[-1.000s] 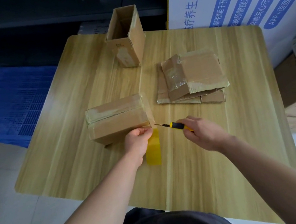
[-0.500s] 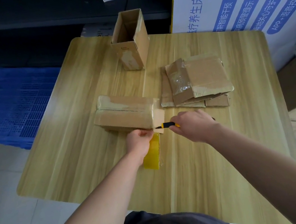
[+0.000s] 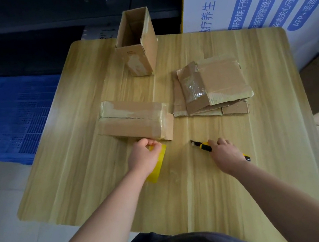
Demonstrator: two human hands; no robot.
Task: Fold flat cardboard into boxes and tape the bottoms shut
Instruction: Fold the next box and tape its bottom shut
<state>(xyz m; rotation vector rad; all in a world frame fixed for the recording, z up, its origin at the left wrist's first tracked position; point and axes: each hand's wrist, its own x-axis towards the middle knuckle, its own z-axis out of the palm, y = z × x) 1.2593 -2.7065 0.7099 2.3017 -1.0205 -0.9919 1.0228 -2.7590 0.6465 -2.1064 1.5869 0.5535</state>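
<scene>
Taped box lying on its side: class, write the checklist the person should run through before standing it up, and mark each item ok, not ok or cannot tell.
1. Tape covers the seam of the taped box: ok, a strip runs along it and wraps over the end.
2. Tape roll cut free of the box: cannot tell, the left hand gripping it hides the gap.
3. Utility knife blade retracted: not ok, the dark tip is out.
4. Right hand off the knife: not ok, it lies over the handle.
5. Upright box out of the way: ok, it stands apart.
</scene>
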